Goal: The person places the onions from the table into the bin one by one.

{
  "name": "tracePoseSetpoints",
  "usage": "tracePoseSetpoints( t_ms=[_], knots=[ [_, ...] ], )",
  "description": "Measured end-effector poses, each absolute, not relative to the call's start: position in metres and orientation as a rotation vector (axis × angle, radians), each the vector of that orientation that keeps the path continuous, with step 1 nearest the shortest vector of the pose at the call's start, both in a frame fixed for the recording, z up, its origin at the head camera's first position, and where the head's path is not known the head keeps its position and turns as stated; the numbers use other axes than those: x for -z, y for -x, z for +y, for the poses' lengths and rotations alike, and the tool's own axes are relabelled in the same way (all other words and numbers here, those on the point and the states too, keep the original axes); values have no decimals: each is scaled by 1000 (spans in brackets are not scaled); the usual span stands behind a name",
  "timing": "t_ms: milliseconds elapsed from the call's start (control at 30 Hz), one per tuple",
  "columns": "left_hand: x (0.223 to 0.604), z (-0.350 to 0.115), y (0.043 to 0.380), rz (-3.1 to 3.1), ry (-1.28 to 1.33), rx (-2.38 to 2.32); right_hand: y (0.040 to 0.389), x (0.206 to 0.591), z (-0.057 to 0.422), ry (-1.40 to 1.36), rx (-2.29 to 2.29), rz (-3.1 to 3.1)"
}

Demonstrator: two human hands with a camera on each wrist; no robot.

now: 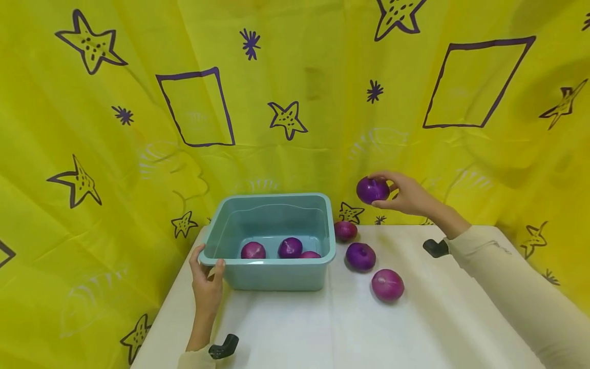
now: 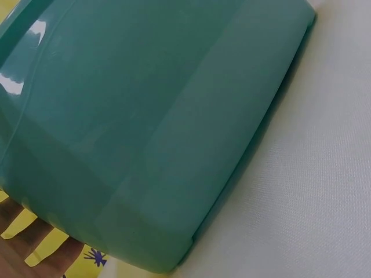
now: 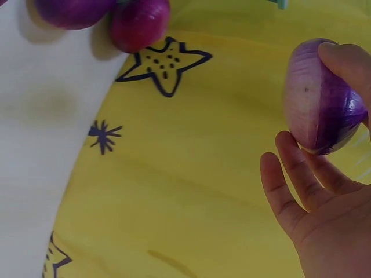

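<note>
My right hand [image 1: 405, 195] holds a purple-red onion [image 1: 372, 190] in the air, right of the tub and above the table's back edge. In the right wrist view the thumb and fingertips pinch this onion [image 3: 307, 98], whose skin is pale on one side and dark purple on the other. My left hand [image 1: 206, 287] grips the front left corner of a teal plastic tub [image 1: 276, 277], thumb at the front rim. Inside the tub lie an onion [image 1: 253, 250] at left, a darker onion [image 1: 290, 248], and another onion [image 1: 311, 254] partly hidden by the front rim.
Right of the tub, three onions lie on the white table [image 1: 286, 328]: a reddish onion [image 1: 345, 231] close to the tub, a dark purple onion [image 1: 361, 257], and a pinkish onion [image 1: 387, 285] nearest me. A yellow patterned curtain [image 1: 322, 164] hangs behind the table.
</note>
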State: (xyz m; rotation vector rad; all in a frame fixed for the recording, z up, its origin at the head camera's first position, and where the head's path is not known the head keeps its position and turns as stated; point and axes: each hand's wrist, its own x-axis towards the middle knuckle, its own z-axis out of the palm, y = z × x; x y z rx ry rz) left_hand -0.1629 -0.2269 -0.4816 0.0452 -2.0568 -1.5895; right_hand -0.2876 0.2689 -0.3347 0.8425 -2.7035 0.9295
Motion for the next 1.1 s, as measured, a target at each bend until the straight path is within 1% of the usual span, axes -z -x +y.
tracePoseSetpoints(
  t_ms=[300, 700, 833, 1100],
  knots=[
    [484, -227, 163, -2050, -61, 1592, 293, 319, 253, -813, -954, -2674],
    [481, -226, 163, -2052, -61, 1598, 302, 313, 232, -924, -899, -2670],
    [482, -226, 162, -2057, -77, 1580, 308, 308, 211, -1001, -884, -2667],
    [484, -227, 163, -2054, -55, 1591, 315, 300, 148, -1173, -894, -2636]
  ],
)
